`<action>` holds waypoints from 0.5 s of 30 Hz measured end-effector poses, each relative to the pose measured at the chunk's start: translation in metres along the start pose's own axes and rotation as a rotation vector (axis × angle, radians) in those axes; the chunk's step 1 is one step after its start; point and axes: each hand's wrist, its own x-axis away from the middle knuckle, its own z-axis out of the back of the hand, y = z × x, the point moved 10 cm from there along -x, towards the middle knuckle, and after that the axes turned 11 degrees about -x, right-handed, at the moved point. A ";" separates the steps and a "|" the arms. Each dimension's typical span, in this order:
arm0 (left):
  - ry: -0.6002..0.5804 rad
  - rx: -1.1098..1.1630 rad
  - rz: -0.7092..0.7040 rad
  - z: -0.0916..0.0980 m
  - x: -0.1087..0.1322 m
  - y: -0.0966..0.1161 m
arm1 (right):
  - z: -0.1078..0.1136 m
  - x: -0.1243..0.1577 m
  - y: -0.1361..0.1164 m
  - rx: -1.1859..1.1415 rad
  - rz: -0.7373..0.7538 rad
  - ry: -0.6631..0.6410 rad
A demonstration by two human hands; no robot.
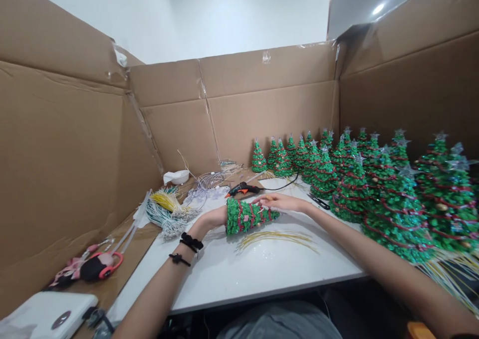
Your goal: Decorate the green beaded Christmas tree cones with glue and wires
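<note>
A small green tinsel Christmas tree [245,218] lies on its side above the white tabletop, its tip pointing right and red garland wound round it. My left hand [217,218] reaches into its wide base, and the fingers are hidden inside. Over the upper side of the tree, my right hand [275,201] has its fingertips close together against the garland. Something small and yellowish shows at those fingers, too small to name. Just in front of the tree, a loose row of thin yellow wires [279,236] lies on the table.
Behind the tree rests a black-and-orange glue gun [243,188] with its cord. Finished trees [352,184] crowd the right side. Wire bundles [168,209] lie left, near a white bowl [176,177]. Black scissors [319,201] lie right. Cardboard walls [269,114] enclose the white table [232,274].
</note>
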 end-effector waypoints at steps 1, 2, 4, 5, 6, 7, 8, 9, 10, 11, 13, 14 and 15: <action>-0.002 0.001 0.008 -0.001 0.001 0.000 | -0.003 0.001 -0.002 -0.030 0.006 -0.019; -0.008 0.004 0.012 -0.002 0.001 0.001 | -0.005 0.002 -0.004 -0.054 0.012 -0.033; -0.022 0.007 0.011 -0.004 0.002 0.004 | -0.008 0.002 -0.006 -0.086 0.007 -0.059; -0.028 0.003 0.007 -0.004 0.003 0.006 | -0.009 0.003 -0.006 -0.094 -0.004 -0.064; -0.032 -0.004 0.004 -0.005 0.003 0.007 | -0.009 0.003 -0.005 -0.097 -0.017 -0.058; -0.035 -0.013 0.003 -0.005 0.003 0.007 | -0.008 0.003 -0.003 -0.094 -0.031 -0.041; -0.038 -0.023 0.003 -0.005 0.002 0.006 | -0.007 0.003 -0.001 -0.087 -0.045 -0.021; -0.038 -0.031 0.001 -0.005 0.002 0.005 | -0.006 0.003 0.001 -0.078 -0.058 -0.002; -0.034 -0.033 -0.002 -0.004 0.001 0.004 | -0.005 0.003 0.003 -0.074 -0.068 0.012; -0.028 -0.033 -0.004 -0.003 0.000 0.003 | -0.006 0.003 0.004 -0.080 -0.072 0.014; -0.012 -0.038 -0.002 0.000 -0.001 0.000 | -0.009 0.003 0.005 -0.112 -0.060 -0.003; -0.001 -0.043 0.008 0.002 -0.001 -0.002 | -0.011 0.002 0.005 -0.126 -0.050 -0.013; 0.008 -0.052 0.028 0.003 0.000 -0.004 | -0.012 0.002 0.006 -0.131 -0.042 -0.018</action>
